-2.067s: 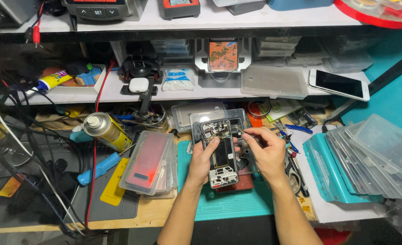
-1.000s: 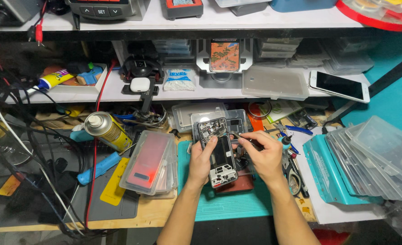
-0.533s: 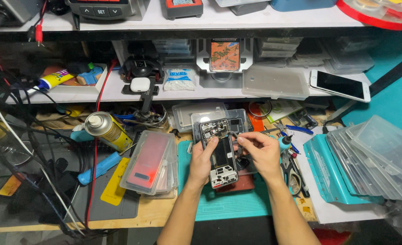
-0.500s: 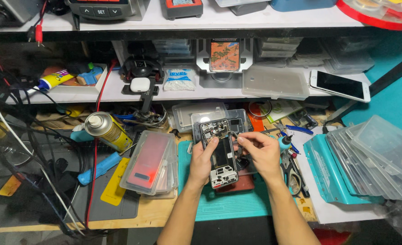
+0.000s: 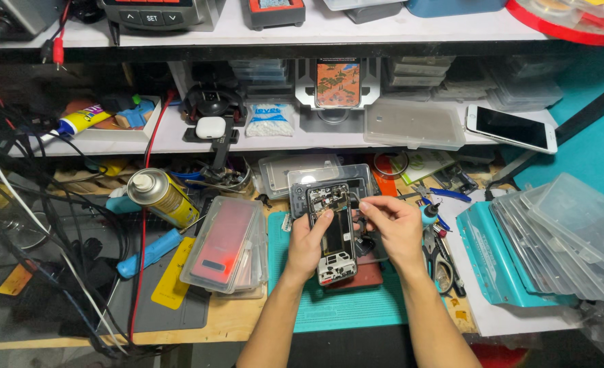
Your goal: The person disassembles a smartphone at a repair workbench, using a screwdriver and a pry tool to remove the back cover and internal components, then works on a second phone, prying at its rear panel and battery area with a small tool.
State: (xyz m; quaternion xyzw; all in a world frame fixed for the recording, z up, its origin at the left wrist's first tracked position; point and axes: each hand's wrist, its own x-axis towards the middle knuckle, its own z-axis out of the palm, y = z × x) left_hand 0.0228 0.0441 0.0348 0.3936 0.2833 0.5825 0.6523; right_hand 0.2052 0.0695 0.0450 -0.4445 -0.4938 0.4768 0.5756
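L hand (image 5: 307, 244) grips the opened smartphone (image 5: 332, 234) by its left edge, fingers clamped on it, phone sitting over a teal work mat (image 5: 295, 300) at bench centre. R hand (image 5: 394, 228) has thumb & forefinger pinched together at the phone's upper right; can't tell what's between them. Yellow spray can (image 5: 160, 197) and a clear case w/ red phone (image 5: 223, 242) lie to the left.

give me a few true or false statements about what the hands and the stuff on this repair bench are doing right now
1. The left hand steadies an opened phone on the mat. True.
2. The right hand rests flat on the stack of clear plastic boxes. False: it is at the phone's upper part, fingertips pinched; the boxes lie apart to the right.
3. The yellow spray can lies left of the hands. True.
4. The white phone on the shelf shows a lit picture. False: its screen is dark.
5. The teal mat lies under the opened phone. True.
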